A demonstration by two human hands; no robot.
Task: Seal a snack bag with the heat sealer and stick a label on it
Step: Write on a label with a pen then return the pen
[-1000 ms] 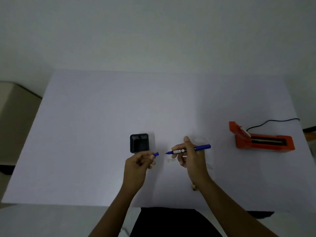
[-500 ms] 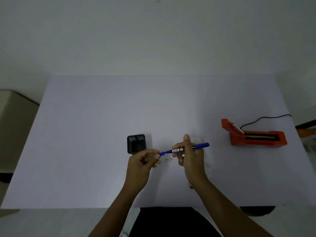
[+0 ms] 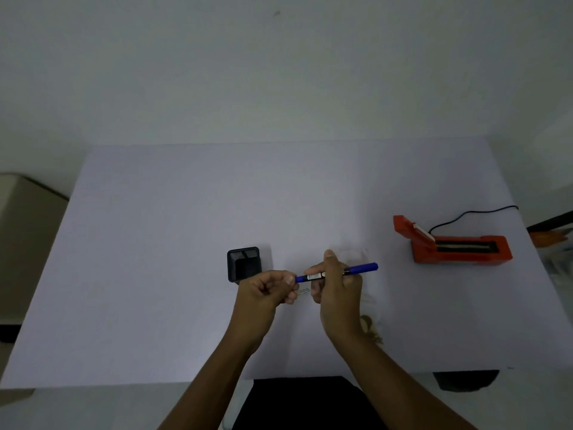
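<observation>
My right hand (image 3: 336,290) grips a blue marker (image 3: 359,269) by its middle, held level above the table. My left hand (image 3: 266,290) pinches the marker's cap at the pen's left tip, pressed onto the pen. A small white label (image 3: 302,291) with writing lies on a clear snack bag (image 3: 367,308) under my hands; the bag is mostly hidden by my right hand. The orange heat sealer (image 3: 459,248) sits open at the right, apart from both hands.
A black square pen holder (image 3: 244,263) stands just beyond my left hand. The sealer's black cord (image 3: 474,214) runs toward the right table edge. The white table (image 3: 186,228) stretches wide to the left and back.
My left hand brought the blue cap rightward onto the marker's tip; a second ago the cap and the pen were apart.
</observation>
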